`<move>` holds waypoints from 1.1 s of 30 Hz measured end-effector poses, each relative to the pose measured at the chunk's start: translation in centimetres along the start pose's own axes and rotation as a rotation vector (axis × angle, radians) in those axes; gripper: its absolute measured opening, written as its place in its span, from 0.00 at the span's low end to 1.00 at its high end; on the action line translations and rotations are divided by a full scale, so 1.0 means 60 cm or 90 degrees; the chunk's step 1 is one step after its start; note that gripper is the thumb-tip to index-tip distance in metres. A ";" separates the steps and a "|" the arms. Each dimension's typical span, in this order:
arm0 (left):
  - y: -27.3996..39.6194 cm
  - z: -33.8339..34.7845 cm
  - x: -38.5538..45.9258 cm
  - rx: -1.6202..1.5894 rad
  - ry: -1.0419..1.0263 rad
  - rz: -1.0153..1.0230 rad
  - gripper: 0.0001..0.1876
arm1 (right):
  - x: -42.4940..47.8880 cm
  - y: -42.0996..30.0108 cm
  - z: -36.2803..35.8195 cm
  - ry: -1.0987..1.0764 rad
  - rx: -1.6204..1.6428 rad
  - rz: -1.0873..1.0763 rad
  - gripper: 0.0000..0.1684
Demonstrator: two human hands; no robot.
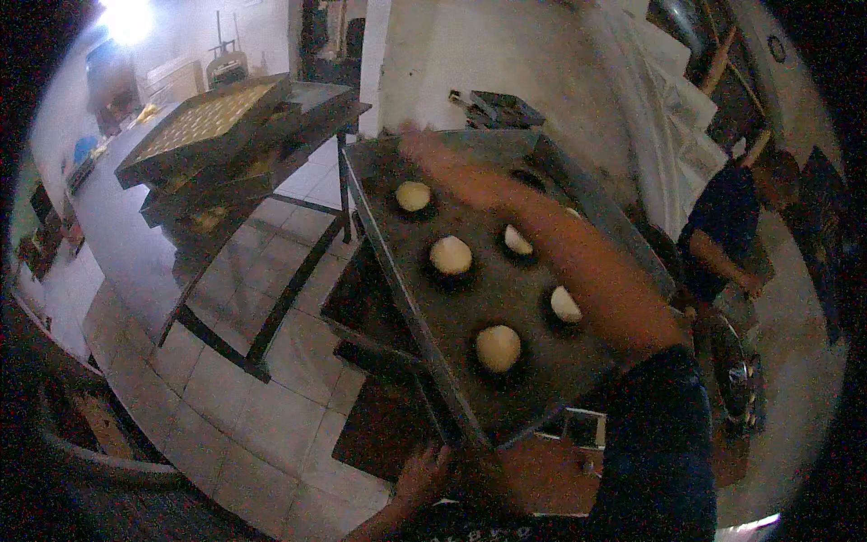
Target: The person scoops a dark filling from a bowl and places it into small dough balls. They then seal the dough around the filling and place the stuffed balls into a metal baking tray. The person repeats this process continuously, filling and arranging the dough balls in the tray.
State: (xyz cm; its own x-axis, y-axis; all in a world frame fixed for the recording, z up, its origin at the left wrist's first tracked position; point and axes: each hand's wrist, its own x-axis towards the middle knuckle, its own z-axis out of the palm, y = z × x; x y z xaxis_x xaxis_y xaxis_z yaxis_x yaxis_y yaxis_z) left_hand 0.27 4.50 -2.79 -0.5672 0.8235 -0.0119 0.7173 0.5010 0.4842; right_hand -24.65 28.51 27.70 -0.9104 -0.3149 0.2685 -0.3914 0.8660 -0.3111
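A deep metal baking tray holds several pale, round dough balls, spaced apart; some are partly behind my right forearm. That arm reaches across the tray from the lower right, and my right hand, blurred, is at its far left corner. Whether its fingers grip the rim cannot be told. My left hand is low in the view, with its fingertips close to the tray's near corner; their hold is too dark to make out.
On the left, stacked trays, the top one full of small pale pieces, stand on a long table. Below is a dark metal frame on a tiled floor. A co-worker in dark clothing is at the right, near a round pan.
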 end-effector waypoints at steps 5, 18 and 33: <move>0.021 -0.010 -0.003 0.015 -0.039 -0.063 0.30 | -0.233 -0.179 -0.176 0.436 0.284 0.088 0.20; 0.262 -0.089 0.087 -0.238 0.074 0.344 0.11 | -0.923 -0.138 0.141 -0.063 0.445 0.640 0.19; 0.582 0.176 0.420 -0.104 -0.137 0.069 0.34 | -1.266 -0.022 -0.009 0.166 0.603 0.694 0.18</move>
State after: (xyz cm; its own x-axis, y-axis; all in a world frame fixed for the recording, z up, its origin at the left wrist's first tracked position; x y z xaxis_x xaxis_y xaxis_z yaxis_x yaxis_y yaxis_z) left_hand 15.32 45.56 4.57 -0.3796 0.9161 -0.1292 0.6841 0.3719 0.6274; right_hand 45.10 51.48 8.20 -0.7972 0.4809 -0.3649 0.4255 0.0189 -0.9047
